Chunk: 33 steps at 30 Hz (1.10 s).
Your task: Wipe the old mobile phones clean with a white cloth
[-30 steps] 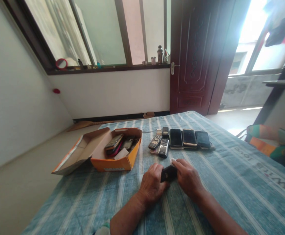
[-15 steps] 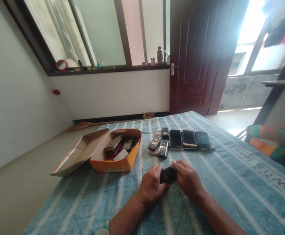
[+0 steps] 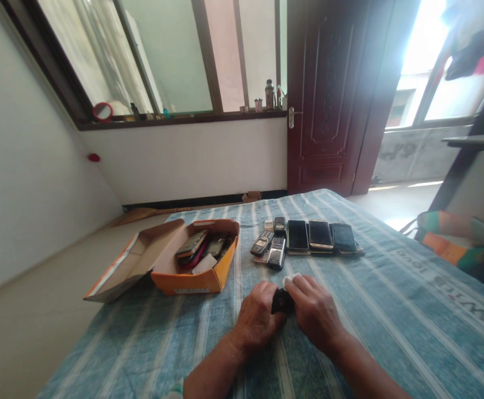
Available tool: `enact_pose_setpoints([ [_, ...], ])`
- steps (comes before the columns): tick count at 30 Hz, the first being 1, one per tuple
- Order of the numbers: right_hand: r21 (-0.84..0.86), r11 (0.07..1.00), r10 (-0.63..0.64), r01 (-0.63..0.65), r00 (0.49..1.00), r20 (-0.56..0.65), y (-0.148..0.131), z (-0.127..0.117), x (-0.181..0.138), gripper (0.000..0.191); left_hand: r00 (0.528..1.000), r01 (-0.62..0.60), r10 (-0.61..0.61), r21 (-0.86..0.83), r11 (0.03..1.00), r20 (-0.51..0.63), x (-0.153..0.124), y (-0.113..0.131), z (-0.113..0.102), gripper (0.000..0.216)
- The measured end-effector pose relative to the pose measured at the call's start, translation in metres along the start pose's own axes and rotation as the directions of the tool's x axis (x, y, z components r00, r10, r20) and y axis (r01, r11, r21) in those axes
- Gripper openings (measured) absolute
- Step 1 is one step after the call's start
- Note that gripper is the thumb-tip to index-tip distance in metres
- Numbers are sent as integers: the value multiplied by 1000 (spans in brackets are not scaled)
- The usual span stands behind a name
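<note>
A small black mobile phone (image 3: 281, 301) is held just above the striped cloth, partly hidden by my fingers. My left hand (image 3: 259, 310) is closed around its left end. My right hand (image 3: 314, 310) pinches a crumpled white wipe (image 3: 290, 279) against the phone's upper right side. Beyond my hands lie several keypad phones, among them a silver-and-black one (image 3: 276, 254) and a dark one with a rounded body (image 3: 262, 243). To their right is a row of touchscreen phones: a black one (image 3: 297, 235), a gold-edged one (image 3: 320, 235) and a dark one (image 3: 344, 237).
An orange cardboard box (image 3: 192, 282) with its lid folded open stands at the left, holding several phones. Blue striped cloth (image 3: 154, 349) covers the bed-like surface. A dark red door (image 3: 329, 100) is behind, and a colourful bag (image 3: 460, 244) sits at the right.
My right hand and the white wipe have moved slightly left over the phone, covering more of it. My left hand keeps its grip. The camera view has shifted a little.
</note>
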State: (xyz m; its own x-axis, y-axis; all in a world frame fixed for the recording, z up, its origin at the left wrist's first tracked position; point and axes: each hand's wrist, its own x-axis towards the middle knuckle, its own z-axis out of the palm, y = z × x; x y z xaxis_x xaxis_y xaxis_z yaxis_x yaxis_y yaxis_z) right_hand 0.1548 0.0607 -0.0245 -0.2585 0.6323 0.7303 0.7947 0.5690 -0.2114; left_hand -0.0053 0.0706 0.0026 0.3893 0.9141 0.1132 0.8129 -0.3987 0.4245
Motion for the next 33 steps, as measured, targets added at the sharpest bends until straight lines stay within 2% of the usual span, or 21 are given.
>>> enact_pose_setpoints([
  [5,0,999,-37,37,999,24,-6,0,1,18,1000,-30,30,33,999,-1,-2,6,-3,22],
  [9,29,991,130,-133,989,73,8,1,-1,25,1000,-29,29,66,997,-6,-1,5,-2,19],
  [11,99,960,251,-263,961,114,16,0,-1,31,1000,-26,27,79,997,-8,-1,4,-1,19],
  [14,225,865,418,-449,892,171,25,0,0,33,1000,-18,19,84,996,-12,-1,4,0,19],
  [18,370,715,559,-593,803,208,27,-2,4,29,1000,-14,14,75,997,-3,0,5,-1,21],
  [21,454,638,603,-622,770,208,25,-1,4,29,1000,3,-3,56,998,3,0,5,-1,26],
  [23,496,605,623,-623,758,192,24,0,4,30,1000,-3,4,44,999,-12,0,4,0,36],
  [28,581,576,622,-575,769,145,22,1,5,28,999,-23,27,97,995,-44,1,-1,2,54],
  [30,608,563,622,-560,771,134,20,0,5,27,999,-11,18,142,990,-46,1,0,0,49],
  [33,618,555,629,-557,767,127,19,-1,6,27,998,3,8,210,978,-54,1,6,-4,27],
])
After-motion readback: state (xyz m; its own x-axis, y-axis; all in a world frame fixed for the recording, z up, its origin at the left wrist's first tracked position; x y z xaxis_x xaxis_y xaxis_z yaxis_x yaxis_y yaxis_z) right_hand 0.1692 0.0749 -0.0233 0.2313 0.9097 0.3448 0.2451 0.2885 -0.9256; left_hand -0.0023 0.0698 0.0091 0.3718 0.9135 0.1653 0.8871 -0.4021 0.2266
